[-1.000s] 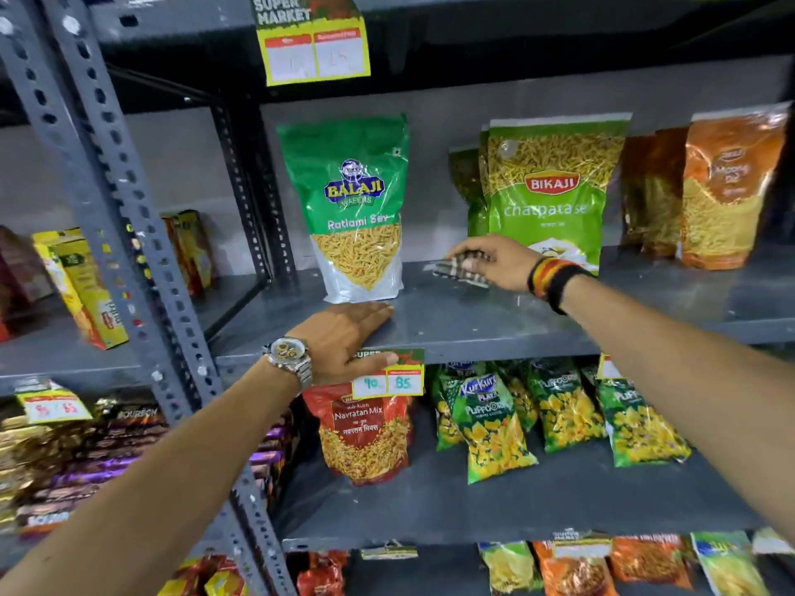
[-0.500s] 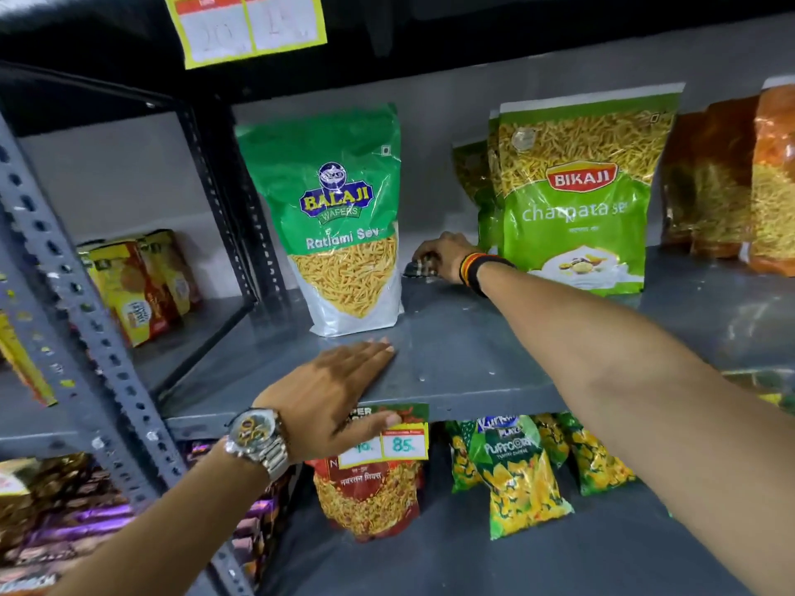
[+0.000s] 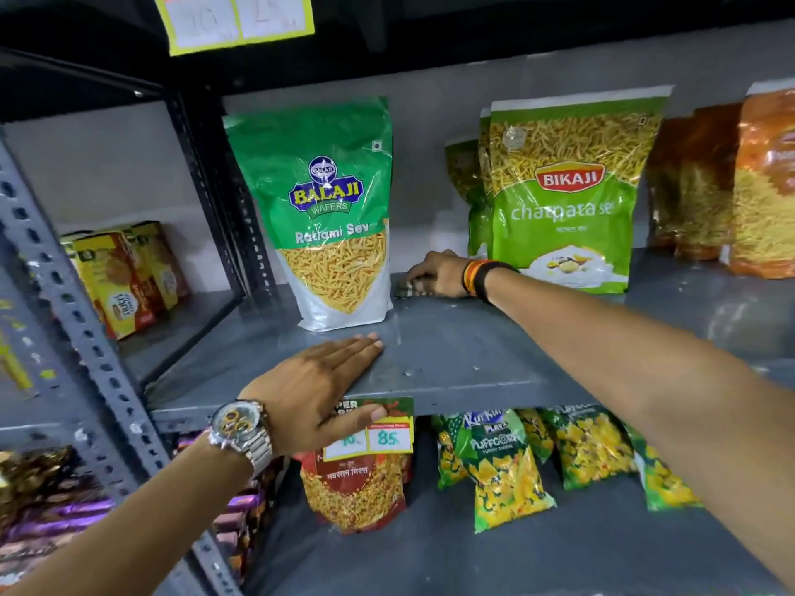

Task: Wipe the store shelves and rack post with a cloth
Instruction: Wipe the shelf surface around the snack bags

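The cloth (image 3: 411, 289) is a small, bunched rag with a dark-and-light checked pattern, mostly hidden under the right hand (image 3: 436, 275); it lies far back on the grey metal shelf (image 3: 451, 354), between the Balaji Ratlami Sev pouch (image 3: 331, 217) and the Bikaji pouch (image 3: 568, 195). The right hand presses palm-down on it with fingers curled over the cloth, though how firmly they pinch it I cannot tell from this angle. The left hand (image 3: 318, 389) lies flat and spread at the shelf's front lip, holding nothing, its thumb over a price tag (image 3: 378, 436). The shelf paint is scuffed and faintly glossy. A perforated grey rack post (image 3: 64, 294) rises at left, with biscuit boxes (image 3: 124, 277) beyond it and Puffcorn packets (image 3: 503, 462) on the shelf below. Compared with half a second ago, the right hand sits much where it was, deep between the pouches, and the left hand has not shifted; the view is only slightly closer.
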Motion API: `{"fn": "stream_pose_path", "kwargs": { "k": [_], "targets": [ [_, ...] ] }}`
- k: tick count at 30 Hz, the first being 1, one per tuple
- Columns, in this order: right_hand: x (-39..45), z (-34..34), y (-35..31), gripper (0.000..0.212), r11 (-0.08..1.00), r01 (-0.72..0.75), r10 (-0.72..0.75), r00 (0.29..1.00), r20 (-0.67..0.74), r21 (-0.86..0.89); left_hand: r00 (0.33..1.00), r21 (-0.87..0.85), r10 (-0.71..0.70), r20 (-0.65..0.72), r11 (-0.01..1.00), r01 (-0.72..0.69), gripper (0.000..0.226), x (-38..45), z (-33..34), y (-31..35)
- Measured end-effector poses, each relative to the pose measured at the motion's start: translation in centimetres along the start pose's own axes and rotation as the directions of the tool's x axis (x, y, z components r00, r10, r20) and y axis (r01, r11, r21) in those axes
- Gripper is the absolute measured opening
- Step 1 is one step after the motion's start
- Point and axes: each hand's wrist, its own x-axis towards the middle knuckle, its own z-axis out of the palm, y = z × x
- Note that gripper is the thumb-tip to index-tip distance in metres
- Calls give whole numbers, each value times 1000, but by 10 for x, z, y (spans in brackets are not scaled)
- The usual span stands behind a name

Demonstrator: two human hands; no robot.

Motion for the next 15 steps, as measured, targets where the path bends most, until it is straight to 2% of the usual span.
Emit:
{"fn": "stream_pose_path", "kwargs": {
  "k": [2,5,9,13,15],
  "targets": [
    [-33,-5,-9,35,997,73,-72,997,14,-10,1000,-8,-11,2,1000,11,86,-1,1,1],
    [-79,-19,-15,34,985,137,-148,984,105,100,1000,-15,-2,12,1000,3,88,-1,-1,1],
    [-70,-29,-10,34,985,36,-21,996,-90,167,1000,-40,-1,0,999,1,94,-1,-2,3],
    [-40,-4,-10,36,993,-103,107,991,-83,56,1000,-31,-3,-10,1000,3,91,-1,1,1],
    [-42,3,-12,36,993,-105,110,986,-128,44,1000,-28,-1,-9,1000,1,89,0,1,1]
  ]
}}
